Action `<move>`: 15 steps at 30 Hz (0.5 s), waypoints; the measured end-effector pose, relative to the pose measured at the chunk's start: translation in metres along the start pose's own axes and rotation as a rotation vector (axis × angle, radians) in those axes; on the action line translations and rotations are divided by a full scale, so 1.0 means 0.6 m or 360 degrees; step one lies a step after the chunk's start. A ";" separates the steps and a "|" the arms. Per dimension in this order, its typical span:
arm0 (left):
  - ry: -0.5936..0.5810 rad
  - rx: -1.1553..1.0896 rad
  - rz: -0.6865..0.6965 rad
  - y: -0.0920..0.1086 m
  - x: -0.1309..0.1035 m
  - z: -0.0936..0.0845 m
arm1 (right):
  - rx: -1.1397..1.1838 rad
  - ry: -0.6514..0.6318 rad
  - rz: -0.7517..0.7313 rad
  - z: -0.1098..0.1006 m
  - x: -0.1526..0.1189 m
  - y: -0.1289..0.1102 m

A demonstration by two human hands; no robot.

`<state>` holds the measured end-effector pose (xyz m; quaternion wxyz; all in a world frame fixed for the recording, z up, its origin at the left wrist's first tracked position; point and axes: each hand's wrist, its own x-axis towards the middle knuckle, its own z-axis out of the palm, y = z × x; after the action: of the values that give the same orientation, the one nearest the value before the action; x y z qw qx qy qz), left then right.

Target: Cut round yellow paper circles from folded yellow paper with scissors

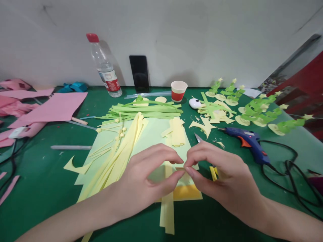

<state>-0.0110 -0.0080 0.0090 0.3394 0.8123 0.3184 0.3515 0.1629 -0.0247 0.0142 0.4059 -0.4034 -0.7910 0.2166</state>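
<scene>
My left hand [151, 171] and my right hand [222, 178] meet fingertip to fingertip above the middle of the table, both in a pinch. Between them is a small pale yellow paper strip [180, 168], mostly hidden by the fingers. Under my hands lie pale green paper [148, 134] and a longer yellow strip [167, 208] that reaches toward the near edge. Short yellow strips [177, 131] lie stacked just beyond. Scissors lie partly beneath my right hand, with a blade [198, 137] and yellow handle [213, 173] showing.
Long yellow strips [126, 151] and green strips [146, 110] lie ahead. Right are a blue glue gun [247, 139] with black cord and several paper plants [259, 109]. Behind stand a bottle [107, 70], phone [139, 74] and paper cup [179, 91]. Pink paper [55, 107] lies left.
</scene>
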 end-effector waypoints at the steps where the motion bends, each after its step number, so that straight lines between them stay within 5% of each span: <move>1: 0.0025 -0.0004 0.0039 0.000 -0.001 0.000 | -0.0002 0.0006 -0.0005 0.001 -0.001 0.000; 8: 0.0053 0.0174 0.0144 0.001 -0.004 0.004 | -0.0012 0.0047 0.0007 0.014 -0.006 -0.002; 15: 0.0229 0.0256 -0.0106 -0.027 0.010 -0.010 | -0.0241 0.0139 -0.0026 -0.001 -0.004 0.000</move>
<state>-0.0168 0.0072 0.0017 0.2608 0.7987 0.3958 0.3706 0.1642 -0.0266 0.0134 0.4102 -0.4354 -0.7899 0.1351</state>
